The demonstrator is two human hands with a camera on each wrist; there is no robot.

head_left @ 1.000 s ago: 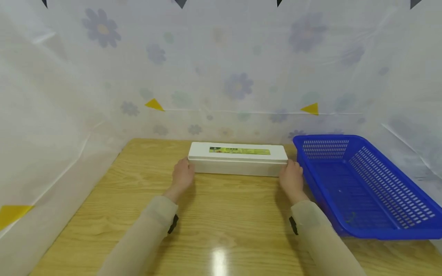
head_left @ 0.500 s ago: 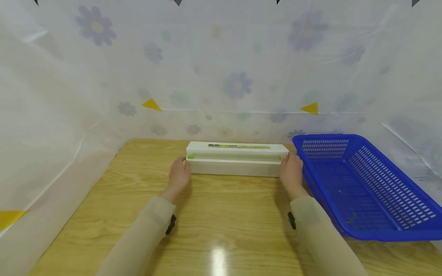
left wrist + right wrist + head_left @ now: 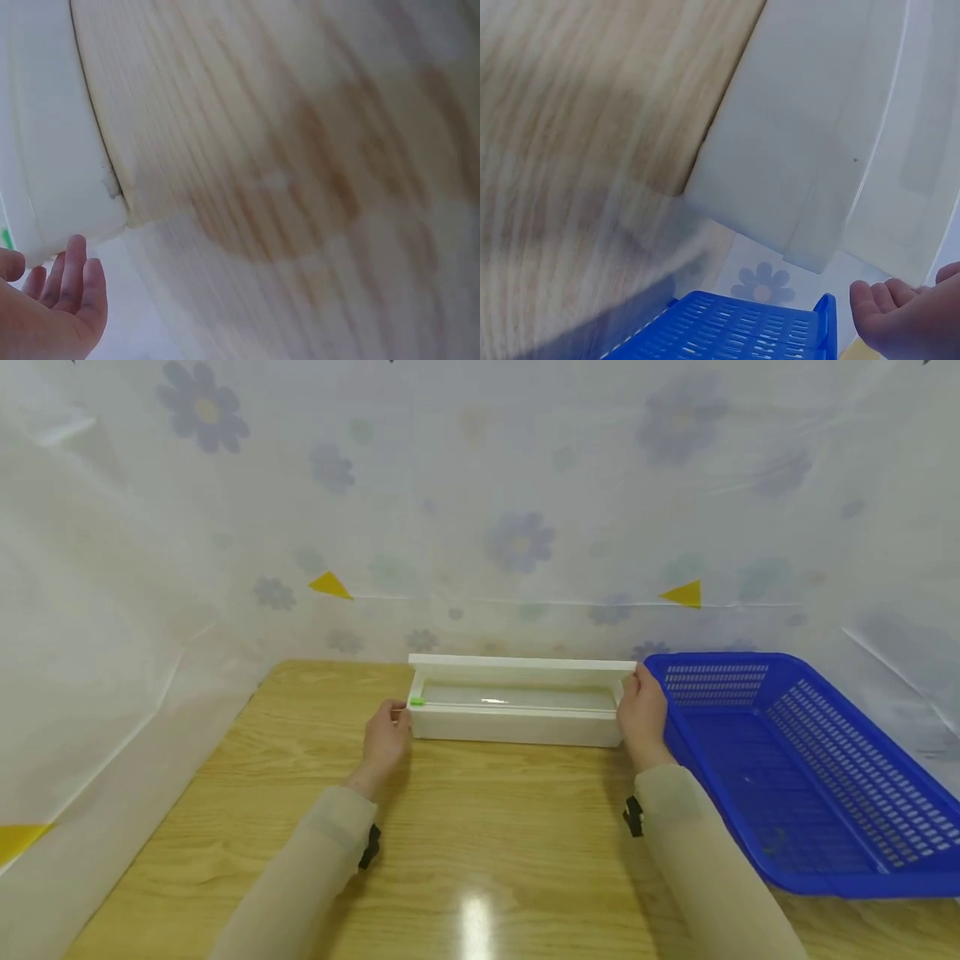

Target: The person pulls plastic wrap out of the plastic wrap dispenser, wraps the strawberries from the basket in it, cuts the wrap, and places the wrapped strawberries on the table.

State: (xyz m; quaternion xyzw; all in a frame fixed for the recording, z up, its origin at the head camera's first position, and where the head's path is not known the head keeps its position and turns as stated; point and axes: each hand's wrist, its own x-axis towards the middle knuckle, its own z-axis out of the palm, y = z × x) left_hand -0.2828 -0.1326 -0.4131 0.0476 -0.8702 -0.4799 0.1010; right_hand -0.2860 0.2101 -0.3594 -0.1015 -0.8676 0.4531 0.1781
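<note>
A long white box [image 3: 516, 727] lies across the back of the wooden table [image 3: 480, 835], its lid [image 3: 521, 664] tilted up and the inside showing. A small green tab [image 3: 417, 701] sits at its left end. My left hand [image 3: 386, 739] rests against the box's left end, thumb by the rim. My right hand [image 3: 643, 714] is at the right end, thumb up at the lid's corner. In the left wrist view the left hand [image 3: 52, 300] has relaxed fingers beside the box [image 3: 52, 150]. In the right wrist view the right hand [image 3: 907, 315] has loose fingers just off the box [image 3: 795, 150].
A blue perforated basket [image 3: 720, 657] stands right of the box, almost touching the right hand, and also shows in the right wrist view [image 3: 735, 330]. Flower-print plastic sheeting [image 3: 517, 543] walls in the table at the back and both sides.
The lid, flat a second ago, has swung up and back, so the inside now shows. My right hand rose with the lid's corner; my left hand stayed at the left end.
</note>
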